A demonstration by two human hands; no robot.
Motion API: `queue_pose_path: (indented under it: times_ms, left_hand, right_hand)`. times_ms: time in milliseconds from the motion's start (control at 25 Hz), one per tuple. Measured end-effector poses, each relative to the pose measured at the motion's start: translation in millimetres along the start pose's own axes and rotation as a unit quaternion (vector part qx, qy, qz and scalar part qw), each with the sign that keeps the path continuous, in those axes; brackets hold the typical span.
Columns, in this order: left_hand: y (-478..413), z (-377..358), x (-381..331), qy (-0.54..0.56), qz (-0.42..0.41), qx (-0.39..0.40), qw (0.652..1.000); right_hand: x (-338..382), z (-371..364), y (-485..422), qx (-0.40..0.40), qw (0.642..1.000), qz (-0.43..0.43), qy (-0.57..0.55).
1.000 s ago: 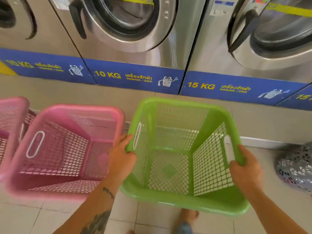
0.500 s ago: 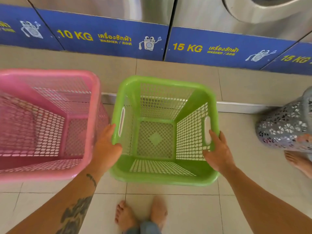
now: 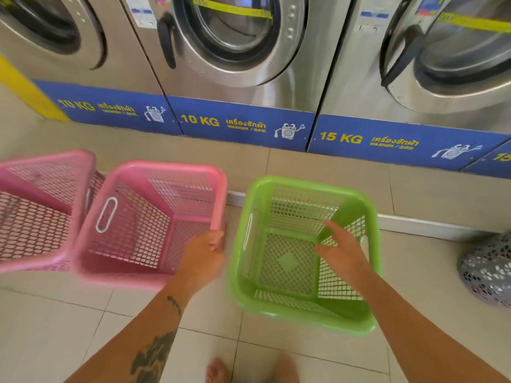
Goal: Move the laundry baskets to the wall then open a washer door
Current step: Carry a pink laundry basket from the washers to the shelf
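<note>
A green laundry basket [image 3: 276, 305] stands empty on the tiled floor, close to the step below the washers. My right hand [image 3: 341, 250] hovers over its inside with fingers spread, holding nothing. My left hand [image 3: 203, 257] grips the near right rim of a pink basket [image 3: 124, 261] that sits just left of the green one. A second pink basket [image 3: 36, 233] lies further left, partly cut off. Three steel washers line the wall; the middle washer door [image 3: 235, 37] is closed, with a black handle on its left.
A grey patterned basket [image 3: 486, 272] sits at the right edge. A raised tiled step [image 3: 318, 175] with a white edge runs along the foot of the washers. My bare feet [image 3: 218, 371] show at the bottom on the floor tiles.
Both hands have let go of the green basket, which now rests on the floor. My left hand has moved onto the pink basket's rim. My view has tilted back up to the washer doors.
</note>
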State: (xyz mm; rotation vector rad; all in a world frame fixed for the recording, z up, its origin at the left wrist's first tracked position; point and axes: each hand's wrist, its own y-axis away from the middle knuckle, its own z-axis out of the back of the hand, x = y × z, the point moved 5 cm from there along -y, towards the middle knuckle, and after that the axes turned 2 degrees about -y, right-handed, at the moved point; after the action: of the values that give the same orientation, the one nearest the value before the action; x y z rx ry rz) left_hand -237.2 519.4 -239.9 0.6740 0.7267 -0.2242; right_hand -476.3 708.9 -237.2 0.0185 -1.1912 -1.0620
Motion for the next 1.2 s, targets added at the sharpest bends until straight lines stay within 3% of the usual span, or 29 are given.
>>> queue_pose_path:
  times_ms: [200, 360, 560, 760, 880, 1200]
  left_hand:
    - [15.1, 104.5, 31.7, 0.026, 0.008, -0.094, 0.995]
    - [12.9, 181.6, 91.2, 0.103, 0.035, -0.137, 0.985]
    - [-13.6, 269.1, 187.3, 0.16, 0.021, -0.138, 0.977]
    - [-55.9, 376.5, 286.5, 0.12, 0.008, -0.199, 0.973]
    - [-84.1, 439.8, 340.5, 0.159, 0.024, -0.202, 0.966]
    - [-155.8, 543.1, 410.5, 0.098, 0.054, -0.253, 0.961]
  right_hand:
    - [93.2, -89.0, -2.1, 0.048, 0.994, 0.099, -0.026]
    - [147.1, -175.7, 3.1, 0.088, 0.987, 0.117, -0.071]
    - [186.9, -305.7, 19.4, 0.112, 0.988, 0.105, -0.025]
    - [231.7, -456.5, 24.8, 0.144, 0.984, 0.098, 0.029]
    - [264.6, -536.0, 22.1, 0.152, 0.985, 0.083, 0.014]
    - [316.3, -642.7, -2.0, 0.161, 0.976, 0.084, 0.118]
